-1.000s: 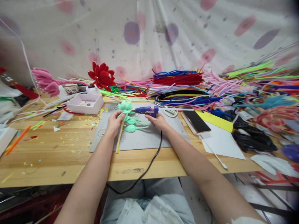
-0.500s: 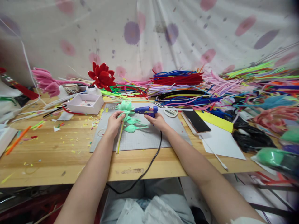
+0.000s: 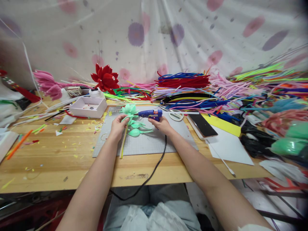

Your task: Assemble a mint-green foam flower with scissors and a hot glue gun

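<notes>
My left hand is closed on a mint-green pipe-cleaner flower, near the base of its petals. Its pale yellow stem hangs down below my fingers. My right hand grips a blue glue gun by the handle, with its nozzle pointing left, up against the flower. A clear glue stick sticks out of the gun's back. Mint-green buds or leaves with thin stalks lie below the flower, over the grey cutting mat.
Scissors lie behind the gun; its black cord drops over the table edge. A phone and white paper are at right. Pipe-cleaner bundles line the back. A white tray and red flower stand at left.
Both hands, the flower and the glue gun hold nearly the same place. At the far right, the green wrapped bundle and the white plastic beside it have shifted.
</notes>
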Demonstrator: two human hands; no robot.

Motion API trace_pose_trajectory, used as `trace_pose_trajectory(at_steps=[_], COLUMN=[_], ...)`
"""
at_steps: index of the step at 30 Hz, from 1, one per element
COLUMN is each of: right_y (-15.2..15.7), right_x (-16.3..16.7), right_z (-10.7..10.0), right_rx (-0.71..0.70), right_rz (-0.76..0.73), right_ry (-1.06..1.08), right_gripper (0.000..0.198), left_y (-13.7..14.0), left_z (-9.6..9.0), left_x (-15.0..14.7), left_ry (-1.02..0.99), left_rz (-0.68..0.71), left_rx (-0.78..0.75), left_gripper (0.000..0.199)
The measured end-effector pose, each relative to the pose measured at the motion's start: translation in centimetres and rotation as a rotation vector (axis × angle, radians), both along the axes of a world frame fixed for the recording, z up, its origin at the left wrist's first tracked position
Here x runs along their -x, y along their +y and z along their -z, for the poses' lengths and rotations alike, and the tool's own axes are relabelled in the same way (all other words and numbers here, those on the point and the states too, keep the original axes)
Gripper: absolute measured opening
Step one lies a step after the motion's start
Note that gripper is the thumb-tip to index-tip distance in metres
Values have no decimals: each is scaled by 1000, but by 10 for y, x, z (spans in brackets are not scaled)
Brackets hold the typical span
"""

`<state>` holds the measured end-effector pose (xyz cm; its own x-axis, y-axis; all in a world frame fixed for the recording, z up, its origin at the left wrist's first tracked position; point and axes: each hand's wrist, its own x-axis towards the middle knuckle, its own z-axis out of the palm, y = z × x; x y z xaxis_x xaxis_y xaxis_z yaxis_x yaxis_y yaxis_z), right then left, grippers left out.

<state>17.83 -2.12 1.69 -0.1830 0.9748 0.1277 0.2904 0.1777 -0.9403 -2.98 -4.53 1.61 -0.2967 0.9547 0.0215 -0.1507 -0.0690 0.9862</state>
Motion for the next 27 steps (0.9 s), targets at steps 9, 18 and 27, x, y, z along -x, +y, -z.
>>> trace_pose_trajectory(at_steps=[9,18,27], right_y=[-2,-2,1], right_x=[2,0,-1], right_z=[1,-3,0], right_rx=[8,17,-6], right_rz=[-40,-28,-4], right_ry=[20,33,19], right_gripper=[41,40,42], left_y=[1,1,1], left_z=[2,2,2], left_x=[2,1,2], left_ry=[-2,-11,-66], left_rz=[2,-2,23], left_rx=[-16,-2,16], left_gripper=[39,38,39])
